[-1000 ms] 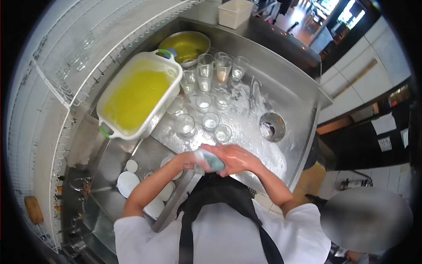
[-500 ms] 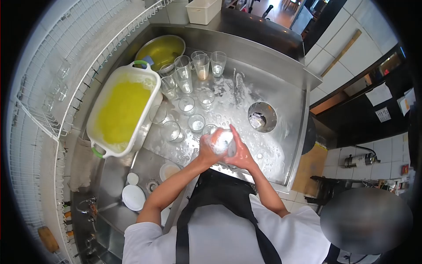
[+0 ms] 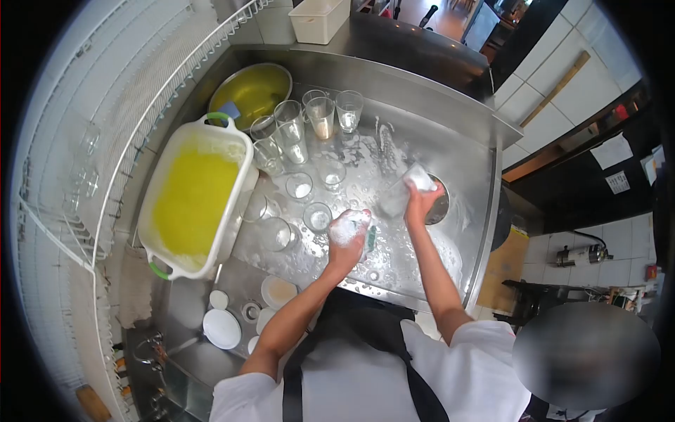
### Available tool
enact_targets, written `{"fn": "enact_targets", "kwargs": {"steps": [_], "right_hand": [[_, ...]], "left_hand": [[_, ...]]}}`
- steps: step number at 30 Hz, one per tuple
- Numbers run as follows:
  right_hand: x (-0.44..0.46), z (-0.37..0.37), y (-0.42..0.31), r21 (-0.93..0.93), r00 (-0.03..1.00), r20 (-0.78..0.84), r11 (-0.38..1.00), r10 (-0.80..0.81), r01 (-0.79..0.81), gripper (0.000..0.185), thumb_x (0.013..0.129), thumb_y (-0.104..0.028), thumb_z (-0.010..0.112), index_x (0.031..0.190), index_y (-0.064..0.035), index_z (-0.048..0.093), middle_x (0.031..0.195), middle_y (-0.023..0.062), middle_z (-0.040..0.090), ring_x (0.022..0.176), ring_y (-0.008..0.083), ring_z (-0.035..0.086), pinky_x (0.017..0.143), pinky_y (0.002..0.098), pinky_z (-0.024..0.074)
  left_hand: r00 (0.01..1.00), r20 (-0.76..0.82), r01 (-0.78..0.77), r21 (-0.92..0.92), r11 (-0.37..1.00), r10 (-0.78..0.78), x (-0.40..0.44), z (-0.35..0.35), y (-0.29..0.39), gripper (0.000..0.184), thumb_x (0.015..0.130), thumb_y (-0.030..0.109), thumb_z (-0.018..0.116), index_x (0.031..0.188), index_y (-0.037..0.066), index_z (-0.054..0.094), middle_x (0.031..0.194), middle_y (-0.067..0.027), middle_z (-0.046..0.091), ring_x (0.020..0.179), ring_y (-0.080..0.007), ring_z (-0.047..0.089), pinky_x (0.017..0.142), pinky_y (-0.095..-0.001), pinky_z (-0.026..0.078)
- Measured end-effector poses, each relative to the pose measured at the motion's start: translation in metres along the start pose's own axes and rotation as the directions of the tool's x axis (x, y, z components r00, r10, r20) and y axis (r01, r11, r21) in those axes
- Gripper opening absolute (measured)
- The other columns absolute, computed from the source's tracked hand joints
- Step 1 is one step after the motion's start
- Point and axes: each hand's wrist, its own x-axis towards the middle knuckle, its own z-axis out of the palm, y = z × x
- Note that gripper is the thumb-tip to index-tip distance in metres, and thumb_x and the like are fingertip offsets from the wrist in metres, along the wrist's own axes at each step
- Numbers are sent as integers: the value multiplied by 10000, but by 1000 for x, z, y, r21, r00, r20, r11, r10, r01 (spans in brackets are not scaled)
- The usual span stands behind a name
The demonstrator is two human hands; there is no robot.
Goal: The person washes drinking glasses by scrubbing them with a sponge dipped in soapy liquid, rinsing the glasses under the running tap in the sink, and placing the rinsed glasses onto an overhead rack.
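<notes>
My left hand is closed around a foam-covered sponge, a green edge of which shows at its right side. My right hand grips a soapy drinking glass, tilted over the wet steel counter beside a round opening. White suds cover part of this glass near my fingers. Close to my left hand a short glass stands on the counter, with another short glass just behind it. Taller glasses are grouped toward the back.
A white tub of yellow-green liquid stands at the left, with a steel bowl behind it. Nearer me, a sink holds a white dish. A wire rack lines the left wall. The counter's raised rim runs along the right.
My hands have parted. The right one has moved right and away from me with the glass, while the left stays near the counter's middle with the sponge.
</notes>
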Motion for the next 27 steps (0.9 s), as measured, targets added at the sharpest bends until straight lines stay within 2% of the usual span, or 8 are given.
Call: {"fn": "enact_targets", "kwargs": {"steps": [1, 4, 7, 10, 17, 21, 23, 27], "right_hand": [[19, 11, 11, -248, 994, -104, 967, 26, -51, 662, 714, -170, 757, 1184, -54, 305, 1114, 137, 425, 1017, 231, 464, 909, 337, 372], [74, 45, 55, -100, 971, 28, 966, -236, 238, 598, 705, -168, 759, 1112, -49, 338, 1132, 177, 436, 1048, 277, 466, 932, 380, 369], [125, 81, 76, -277, 847, 171, 801, -503, 531, 544, 685, -144, 764, 1042, -44, 366, 1182, 225, 433, 1104, 352, 460, 965, 424, 359], [165, 106, 85, -287, 783, 303, 732, -543, 618, 550, 694, -121, 755, 1093, -8, 394, 1230, 250, 422, 1169, 403, 428, 986, 451, 353], [136, 136, 98, -485, 710, 66, 599, -701, 637, 661, 775, -108, 689, 1301, 67, 330, 1262, 259, 409, 1209, 425, 391, 1042, 492, 305], [70, 178, 141, 2, 932, 360, 999, -30, 32, 749, 765, -70, 696, 1376, 45, 278, 1316, 267, 398, 1254, 369, 403, 1040, 435, 363], [74, 206, 133, -43, 833, 445, 921, -330, 388, 877, 716, -123, 756, 1400, 39, 231, 1316, 249, 422, 1222, 367, 456, 1020, 433, 391], [102, 264, 140, -125, 841, 382, 880, -383, 458, 912, 663, -186, 812, 1369, 12, 268, 1280, 220, 454, 1199, 315, 482, 1009, 403, 399]], "left_hand": [[992, 2, -130, 7, 992, 130, 0, -3, 36, 127, 888, 96, 591, 917, -23, 627, 732, -30, 608, 717, -145, 614, 656, -282, 485], [871, -19, -474, 237, 848, 492, 29, -41, 83, 158, 902, 135, 586, 948, -10, 630, 804, -36, 604, 694, -133, 584, 644, -283, 479], [886, -354, -194, 305, 932, 300, 57, -106, 97, 202, 917, 153, 575, 1059, 11, 593, 929, -52, 598, 744, -150, 579, 687, -304, 490], [578, -420, -210, 752, 625, 699, 97, -211, 45, 290, 894, 165, 631, 1128, 8, 559, 942, -103, 606, 865, -255, 584, 798, -389, 480], [717, -454, 313, 887, 338, 529, 106, -314, -7, 503, 827, 229, 715, 1233, 20, 507, 1230, -251, 481, 1126, -390, 464, 942, -469, 395], [732, -498, 372, 864, 340, 465, 115, -309, -23, 677, 803, 296, 731, 1347, 26, 433, 1359, -303, 377, 1275, -427, 348, 1053, -469, 307], [747, -550, 376, 812, 446, 372, 111, -331, -41, 737, 793, 276, 726, 1396, 24, 387, 1404, -307, 343, 1323, -424, 305, 1091, -443, 269], [841, -484, 329, 812, 482, 242, 102, -352, -60, 681, 754, 116, 714, 1358, -15, 427, 1373, -259, 430, 1293, -361, 377, 1072, -416, 307]]}}
